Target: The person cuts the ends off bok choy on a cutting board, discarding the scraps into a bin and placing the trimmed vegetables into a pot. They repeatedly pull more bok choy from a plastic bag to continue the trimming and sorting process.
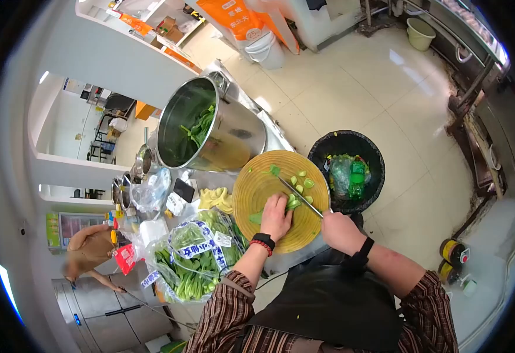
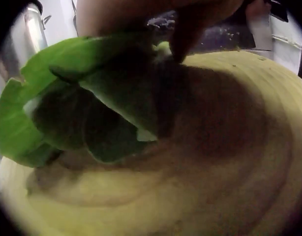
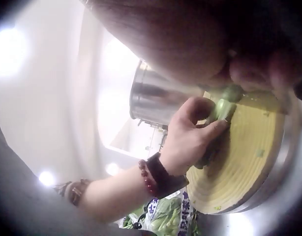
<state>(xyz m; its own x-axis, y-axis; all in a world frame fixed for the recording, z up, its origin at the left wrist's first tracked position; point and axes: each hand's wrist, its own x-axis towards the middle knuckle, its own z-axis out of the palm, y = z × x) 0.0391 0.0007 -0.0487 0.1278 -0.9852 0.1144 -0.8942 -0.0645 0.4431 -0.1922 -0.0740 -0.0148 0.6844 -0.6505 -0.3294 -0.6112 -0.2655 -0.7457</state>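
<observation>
On the round wooden chopping board (image 1: 251, 176), my left hand (image 1: 276, 217) grips a head of leafy greens, bok choy by its look (image 1: 294, 202). The pale stalk (image 3: 223, 109) shows between thumb and fingers in the right wrist view, while its green leaves (image 2: 38, 118) hang below the fingers in the left wrist view. My right hand (image 1: 341, 231) holds a knife (image 1: 313, 209) by its handle, the blade lying across the board right beside the stalk. Several cut green pieces (image 1: 308, 183) are scattered beyond the blade.
A tall steel pot (image 1: 243, 126) with greens inside stands past the board. To the right is a black bin (image 1: 375, 159) holding rubbish and a green bottle. At left lie a clear bag of greens (image 1: 181, 259) and yellow gloves (image 1: 215, 200). Another person (image 1: 90, 244) stands far left.
</observation>
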